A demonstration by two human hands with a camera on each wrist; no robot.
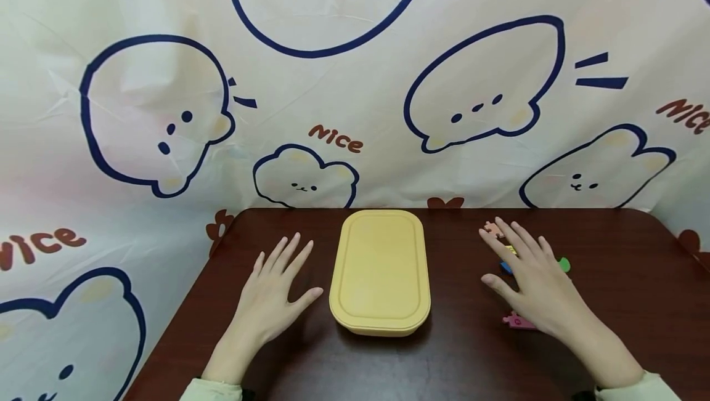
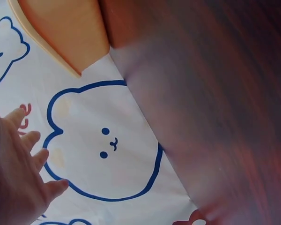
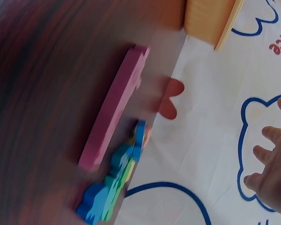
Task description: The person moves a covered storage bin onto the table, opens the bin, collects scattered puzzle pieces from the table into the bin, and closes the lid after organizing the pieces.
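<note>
Head view: the left hand [image 1: 272, 302] and right hand [image 1: 539, 284] are held above a dark wood-grain bench [image 1: 455, 358], the grip of each spread, backs of the hands toward the camera. Between them, nearer the left, stands a yellow lidded box [image 1: 379, 265], rounded at the corners, its lid on. Jigsaw pieces lie on the bench below and around the right hand: a peach piece [image 1: 492, 229] by the fingertips, yellow [image 1: 510, 250] and blue [image 1: 505, 267] pieces partly covered by the fingers, a green piece [image 1: 564, 264] on the outer side, and a pink piece [image 1: 520, 321] near the wrist. Behind hangs a pale cloth [image 1: 383, 105] printed with blue-outlined animal faces and "Nice".
</note>
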